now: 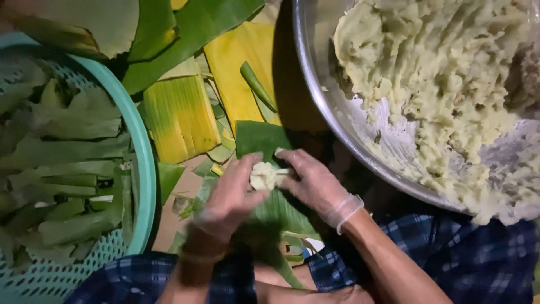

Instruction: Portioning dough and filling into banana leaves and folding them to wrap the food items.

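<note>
One small lump of pale yellow dough point(264, 175) sits between two hands, both in thin clear plastic gloves. The left hand point(233, 194) curls around the lump from the left, thumb and fingers closed against its side; the right hand point(312, 180) presses in from the right, its fingertips touching the lump's far edge. So both hands are pinched onto the same lump, which rests on one dark green strip of banana leaf point(264, 141) that runs from above the hands down beneath them toward the lap.

One large round metal basin point(326, 107) fills the upper right, holding a big mass of the same pale mashed dough point(444, 73), heaped against its far side with a scraped bare patch of metal lower down. It lies well apart from the hands, up and to the right.

One turquoise perforated plastic basket point(143, 163) takes up the left edge; inside it lie many folded green leaf parcels point(67, 152), too jumbled to count. Between basket and basin, several loose yellow and green banana leaf pieces point(180, 112) overlap on the floor, at least four large ones, with smaller scraps near the left hand.

A blue checked cloth point(450, 253) covers the person's knees at the bottom.
</note>
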